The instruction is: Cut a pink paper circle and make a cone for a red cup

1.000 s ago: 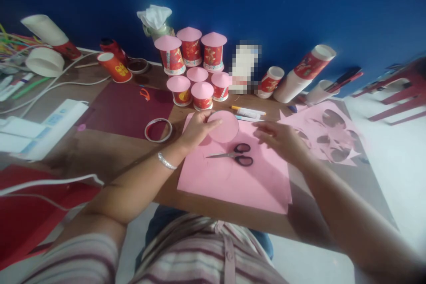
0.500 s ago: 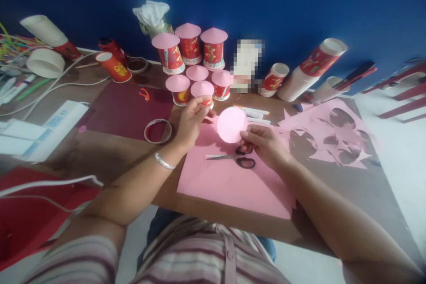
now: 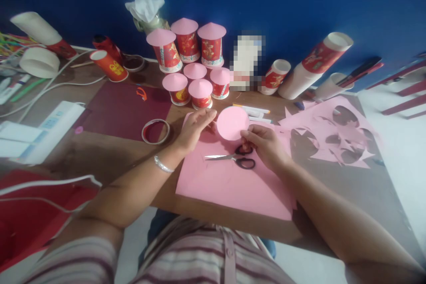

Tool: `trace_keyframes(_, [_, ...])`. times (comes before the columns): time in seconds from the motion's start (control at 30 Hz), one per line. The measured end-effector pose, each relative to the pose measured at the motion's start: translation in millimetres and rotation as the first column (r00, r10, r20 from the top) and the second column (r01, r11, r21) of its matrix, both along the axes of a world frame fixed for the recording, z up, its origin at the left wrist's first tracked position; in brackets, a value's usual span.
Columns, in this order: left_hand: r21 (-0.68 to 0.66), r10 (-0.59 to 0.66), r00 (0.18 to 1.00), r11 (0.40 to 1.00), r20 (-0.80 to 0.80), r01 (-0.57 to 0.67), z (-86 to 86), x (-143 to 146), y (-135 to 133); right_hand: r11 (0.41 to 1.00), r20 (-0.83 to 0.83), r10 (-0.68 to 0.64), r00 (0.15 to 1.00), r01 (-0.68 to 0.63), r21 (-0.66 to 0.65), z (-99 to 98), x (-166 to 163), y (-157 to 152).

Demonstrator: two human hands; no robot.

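My right hand (image 3: 264,144) pinches a cut-out pink paper circle (image 3: 232,123) by its lower right edge and holds it upright over a pink paper sheet (image 3: 233,182). My left hand (image 3: 195,126) hovers just left of the circle, fingers stretched out, holding nothing. Black-handled scissors (image 3: 234,159) lie on the pink sheet under my right hand. Behind the circle stand several red paper cups with pink cone lids (image 3: 186,69).
A tape ring (image 3: 155,131) lies left of my left hand on a dark red sheet (image 3: 123,111). Pens (image 3: 254,111) lie behind the circle. Pink paper with cut holes (image 3: 333,135) is at the right. Stacked cups (image 3: 313,66), cables and a white device (image 3: 43,131) crowd the edges.
The pink circle passed from my left hand to my right hand, which lifted it off the sheet. My left hand let go and opened beside it.
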State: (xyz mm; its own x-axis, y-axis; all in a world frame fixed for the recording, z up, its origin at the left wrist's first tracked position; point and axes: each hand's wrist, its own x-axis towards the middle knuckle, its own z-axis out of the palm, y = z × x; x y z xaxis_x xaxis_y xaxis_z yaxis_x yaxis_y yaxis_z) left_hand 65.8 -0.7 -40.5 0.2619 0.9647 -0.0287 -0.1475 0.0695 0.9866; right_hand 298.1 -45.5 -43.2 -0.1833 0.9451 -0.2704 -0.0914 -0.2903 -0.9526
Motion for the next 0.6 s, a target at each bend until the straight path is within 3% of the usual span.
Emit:
trace_keyframes(0.13, [0.006,-0.096,0.992,0.995,-0.087,0.097,1.5,2,-3,1.000,0.030,-0.019,0.999,0.018,0.009,3.3,-1,-1])
trace_keyframes(0.33, [0.058,-0.040,0.985,0.997,-0.167,0.051,7.2,4,-4,1.000,0.115,0.002,0.993,-0.004,0.023,9.9,-6,-3])
trace_keyframes(0.4, [0.024,-0.048,0.991,0.998,-0.126,0.051,6.6,4,-4,0.997,0.178,-0.027,0.984,0.013,0.076,12.1,-7,-4])
trace_keyframes(0.47, [-0.003,-0.032,0.995,1.000,-0.092,0.031,5.6,4,-5,0.974,0.306,-0.113,0.945,0.044,0.223,13.8,-5,-6])
trace_keyframes(0.53, [-0.020,-0.014,0.997,1.000,-0.071,0.013,5.2,3,-5,0.881,0.427,-0.255,0.867,0.027,0.473,14.6,-3,-7])
trace_keyframes(0.6, [-0.066,-0.007,1.000,0.998,-0.021,0.006,5.3,3,-6,0.696,0.461,-0.389,0.798,-0.073,0.714,14.2,1,-7])
